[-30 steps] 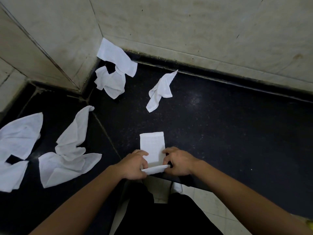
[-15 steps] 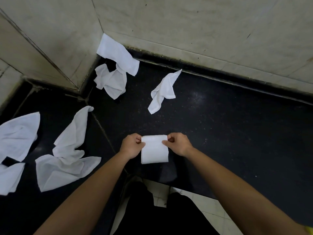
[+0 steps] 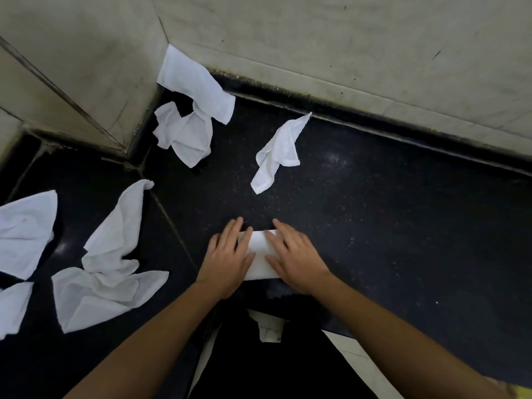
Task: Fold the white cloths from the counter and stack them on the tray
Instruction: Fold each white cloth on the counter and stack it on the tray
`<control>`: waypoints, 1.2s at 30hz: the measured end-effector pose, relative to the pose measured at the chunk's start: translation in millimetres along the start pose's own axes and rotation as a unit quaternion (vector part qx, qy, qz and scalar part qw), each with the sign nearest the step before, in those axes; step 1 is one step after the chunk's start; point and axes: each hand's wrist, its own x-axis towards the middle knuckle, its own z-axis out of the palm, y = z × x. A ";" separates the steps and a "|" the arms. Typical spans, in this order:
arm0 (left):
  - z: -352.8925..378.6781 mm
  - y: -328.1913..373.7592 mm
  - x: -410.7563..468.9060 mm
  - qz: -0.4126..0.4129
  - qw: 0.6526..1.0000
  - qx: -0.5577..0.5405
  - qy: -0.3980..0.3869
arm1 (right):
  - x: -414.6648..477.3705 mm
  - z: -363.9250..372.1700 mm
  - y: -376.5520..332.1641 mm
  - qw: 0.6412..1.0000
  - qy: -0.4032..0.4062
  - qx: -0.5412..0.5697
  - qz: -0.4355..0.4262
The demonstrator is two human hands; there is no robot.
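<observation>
left grip (image 3: 227,260), right grip (image 3: 296,262) flatten cloth (image 3: 260,254)

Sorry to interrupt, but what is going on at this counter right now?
A person is folding white cloths on the dark counter. The left hand and right hand both lie flat, fingers straight, pressing a small folded cloth near the front edge. Several crumpled cloths lie unfolded behind it and to the left.
</observation>
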 end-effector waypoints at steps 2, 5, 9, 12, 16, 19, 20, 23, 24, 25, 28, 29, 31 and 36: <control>11.6 -9.6 -8.1 0.065 0.993 0.062 -0.076 | -8.5 12.5 4.2 0.994 -0.083 -0.049 -0.047; 24.5 -20.6 -9.9 0.066 0.986 0.080 -0.128 | -11.8 27.8 13.1 0.987 -0.140 -0.074 -0.040; 22.6 -21.9 -4.7 0.066 0.983 0.068 -0.159 | -5.9 24.6 11.2 0.981 -0.184 -0.058 -0.027; 19.3 -21.3 -6.6 0.062 0.983 0.045 -0.165 | -8.3 16.3 7.0 0.985 -0.170 -0.024 -0.010; 4.1 -10.5 -4.2 -0.001 0.992 -0.034 -0.124 | -14.1 -4.1 -9.9 0.970 -0.129 0.137 0.151; -3.0 -1.2 -4.6 -0.065 0.993 -0.088 -0.054 | -15.2 -15.1 -20.4 0.930 -0.114 0.190 0.294; -3.9 1.6 -5.7 -0.082 0.991 -0.099 -0.037 | -15.9 -18.4 -23.0 0.910 -0.138 0.202 0.336; -2.9 8.6 -9.9 -0.128 0.984 -0.119 -0.037 | -18.4 -17.9 -28.3 0.866 -0.181 0.228 0.406; -4.3 11.3 -10.9 -0.134 0.982 -0.123 -0.046 | -20.2 -17.3 -30.2 0.859 -0.177 0.234 0.418; -6.4 13.9 -10.7 -0.141 0.981 -0.123 -0.055 | -20.8 -16.6 -30.6 0.854 -0.173 0.241 0.427; -11.6 15.5 -13.9 -0.146 0.980 -0.103 -0.092 | -24.6 -16.2 -36.9 0.844 -0.144 0.268 0.443; -12.7 13.8 -14.7 -0.135 0.982 -0.088 -0.096 | -26.1 -17.2 -39.7 0.839 -0.129 0.284 0.446; -16.2 9.8 -10.9 -0.089 0.990 -0.068 -0.089 | -31.0 -21.1 -44.7 0.832 -0.095 0.320 0.443; -33.8 12.2 23.2 0.056 0.988 -0.079 -0.121 | -48.3 -42.5 -49.0 0.851 -0.022 0.337 0.402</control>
